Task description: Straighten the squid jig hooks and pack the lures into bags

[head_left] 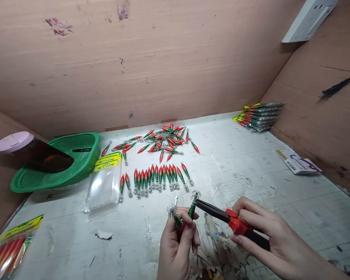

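My left hand (179, 243) is closed around two squid lures, hooks pointing up. One green lure (193, 206) is pinched between thumb and finger; the other lure (176, 218) leans left, its lower part hidden by my fingers. My right hand (262, 229) grips red-and-black pliers (236, 221), their jaws touching the hook end of the pinched lure. Beyond my hands, a row of red-and-green squid lures (160, 177) lies side by side with hooks toward me. Behind it is a loose pile of similar lures (170, 140).
At the left, a green basket (90, 155) holds a lidded bottle of dark liquid (46, 153). Empty clear bags (103, 190) lie beside it. Packed lures (13, 249) are at front left, stacked packs (259, 116) at back right, near a small box (294, 161). Wooden walls (163, 66) enclose the table.
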Demonstrator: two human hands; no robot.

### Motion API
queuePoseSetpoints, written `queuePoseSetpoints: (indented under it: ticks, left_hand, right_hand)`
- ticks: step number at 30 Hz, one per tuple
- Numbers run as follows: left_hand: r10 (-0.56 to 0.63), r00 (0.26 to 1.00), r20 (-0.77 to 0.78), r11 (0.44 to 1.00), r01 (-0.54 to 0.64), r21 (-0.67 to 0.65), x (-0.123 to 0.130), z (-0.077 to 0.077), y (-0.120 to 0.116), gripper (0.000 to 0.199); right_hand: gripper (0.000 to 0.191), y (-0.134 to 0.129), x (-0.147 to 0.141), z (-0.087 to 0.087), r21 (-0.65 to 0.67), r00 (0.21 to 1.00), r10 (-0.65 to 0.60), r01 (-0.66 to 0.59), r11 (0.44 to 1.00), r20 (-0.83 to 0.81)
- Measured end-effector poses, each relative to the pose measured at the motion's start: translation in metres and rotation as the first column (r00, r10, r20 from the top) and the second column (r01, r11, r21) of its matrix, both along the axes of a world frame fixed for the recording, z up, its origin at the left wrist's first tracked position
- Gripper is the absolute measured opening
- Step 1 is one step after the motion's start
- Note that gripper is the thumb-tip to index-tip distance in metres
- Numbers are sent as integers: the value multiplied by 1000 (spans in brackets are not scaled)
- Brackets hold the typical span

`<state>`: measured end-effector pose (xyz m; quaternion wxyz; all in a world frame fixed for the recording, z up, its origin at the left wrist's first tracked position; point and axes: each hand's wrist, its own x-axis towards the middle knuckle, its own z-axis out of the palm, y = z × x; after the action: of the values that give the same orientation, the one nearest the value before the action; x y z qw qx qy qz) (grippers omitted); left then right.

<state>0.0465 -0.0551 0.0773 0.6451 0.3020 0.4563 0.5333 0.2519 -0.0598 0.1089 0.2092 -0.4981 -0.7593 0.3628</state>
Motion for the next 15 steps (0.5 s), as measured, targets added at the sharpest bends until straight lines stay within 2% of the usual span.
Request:
queuePoseSetpoints:
  ticks: [8, 15]
  left_hand:
    - [-19, 999, -47, 999, 20, 29, 1, 1, -3, 30]
    - [-85, 992, -93, 996, 88, 22, -2, 0, -5, 32]
  right_hand:
    - [14, 2, 2, 0, -45, 1000, 10, -11, 999, -29]
    - [13, 5, -1, 6, 50, 1000, 28, -28, 998, 12]
